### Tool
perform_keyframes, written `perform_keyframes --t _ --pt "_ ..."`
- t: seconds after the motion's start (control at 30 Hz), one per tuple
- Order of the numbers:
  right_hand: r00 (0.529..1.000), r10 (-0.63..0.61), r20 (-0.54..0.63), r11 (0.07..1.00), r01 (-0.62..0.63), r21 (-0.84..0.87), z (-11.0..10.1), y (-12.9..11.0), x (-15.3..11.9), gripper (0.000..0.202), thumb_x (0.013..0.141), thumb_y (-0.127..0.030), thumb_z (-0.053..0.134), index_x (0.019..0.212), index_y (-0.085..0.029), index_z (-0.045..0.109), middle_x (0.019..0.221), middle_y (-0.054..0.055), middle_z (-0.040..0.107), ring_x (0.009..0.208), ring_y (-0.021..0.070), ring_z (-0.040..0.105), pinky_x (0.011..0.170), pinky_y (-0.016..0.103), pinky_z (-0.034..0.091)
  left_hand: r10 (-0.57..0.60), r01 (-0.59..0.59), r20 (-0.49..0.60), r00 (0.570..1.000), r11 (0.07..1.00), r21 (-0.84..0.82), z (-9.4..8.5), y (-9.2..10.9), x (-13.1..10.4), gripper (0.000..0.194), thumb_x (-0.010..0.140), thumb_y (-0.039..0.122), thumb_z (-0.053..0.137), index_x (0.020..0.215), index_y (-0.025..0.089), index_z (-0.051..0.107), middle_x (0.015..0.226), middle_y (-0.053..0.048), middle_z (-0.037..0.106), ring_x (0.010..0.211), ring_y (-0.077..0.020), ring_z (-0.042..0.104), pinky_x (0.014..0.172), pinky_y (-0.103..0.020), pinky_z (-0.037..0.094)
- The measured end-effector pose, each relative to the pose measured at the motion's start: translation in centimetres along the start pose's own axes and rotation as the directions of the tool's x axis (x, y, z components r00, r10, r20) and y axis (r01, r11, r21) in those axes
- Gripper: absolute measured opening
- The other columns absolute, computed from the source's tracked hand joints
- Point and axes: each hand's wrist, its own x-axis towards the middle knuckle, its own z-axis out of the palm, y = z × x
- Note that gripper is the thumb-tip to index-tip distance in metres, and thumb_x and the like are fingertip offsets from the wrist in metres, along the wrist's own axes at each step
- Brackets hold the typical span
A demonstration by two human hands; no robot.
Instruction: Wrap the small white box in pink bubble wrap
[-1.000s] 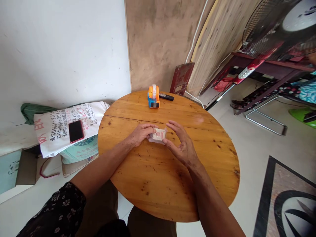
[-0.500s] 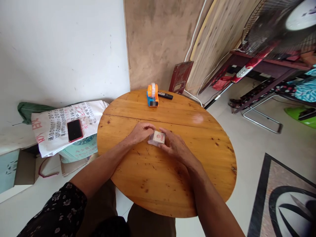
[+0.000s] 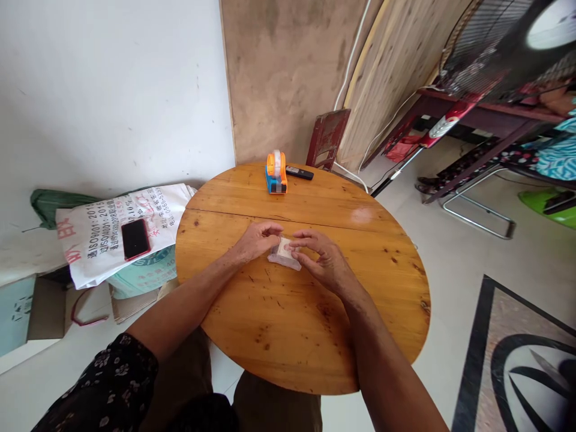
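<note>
A small white box (image 3: 284, 249) with faint reddish print lies on the round wooden table, wrapped in loose clear plastic that sticks out at its near side. My left hand (image 3: 260, 239) is closed at the box's left end, thumb and curled fingers gripping its edge; part of that end is hidden. Over the right side of the box is my right hand (image 3: 321, 258), its fingers spread and the fingertips above or lightly touching the top, with a gap between thumb and index finger.
An orange and blue tape dispenser (image 3: 276, 173) stands at the table's far edge beside a black remote control (image 3: 299, 173). On sacks to the left lies a phone (image 3: 135, 239). A standing fan (image 3: 490, 54) and a seated person (image 3: 555, 147) are at the right.
My right hand has loosened from the box's right end; its fingers have spread and lifted over the top. More of the plastic shows at the near right corner. My left hand stays put.
</note>
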Motion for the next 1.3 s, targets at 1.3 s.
perform_keyframes --t 1.3 --pt "0.988 -0.008 -0.153 0.995 -0.007 -0.098 1.3 -1.0 0.3 0.014 0.094 -0.026 0.053 0.088 -0.023 0.065 0.110 0.010 0.073 0.103 0.0239 0.068 0.089 0.041 0.051 0.019 -0.025 0.070 0.997 0.996 0.090 0.1 0.5 -0.4 0.028 0.077 0.014 0.061 0.103 0.009 0.072 0.097 -0.009 0.075 0.077 -0.0136 0.065 0.070 -0.023 0.050"
